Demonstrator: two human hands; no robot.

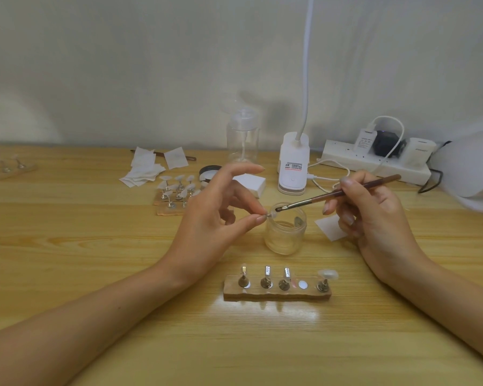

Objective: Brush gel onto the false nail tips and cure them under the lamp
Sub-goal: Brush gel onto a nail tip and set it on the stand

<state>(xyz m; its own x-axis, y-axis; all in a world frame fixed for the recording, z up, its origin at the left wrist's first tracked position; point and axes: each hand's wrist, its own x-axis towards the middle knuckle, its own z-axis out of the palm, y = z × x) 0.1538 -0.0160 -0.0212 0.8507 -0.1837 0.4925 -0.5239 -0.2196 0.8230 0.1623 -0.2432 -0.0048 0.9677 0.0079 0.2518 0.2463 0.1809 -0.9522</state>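
While L hand (212,213) pinches nail tip (272,215), R hand (374,215) grips brush (338,192), jar (285,235) beneath.

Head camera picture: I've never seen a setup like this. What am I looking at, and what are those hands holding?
No machine here: a camera worn on a person's head looks down at their two bare hands over a wooden desk. The left hand pinches a false nail tip by its metal stand, above an open glass jar. The right hand holds a brush, its bristles at that tip. Nearest the camera, a wooden holder block carries four metal stands, only the rightmost bearing a tip. Farther back are a second holder full of tips, wipes, a clear pump bottle, a white gooseneck lamp and a power strip.
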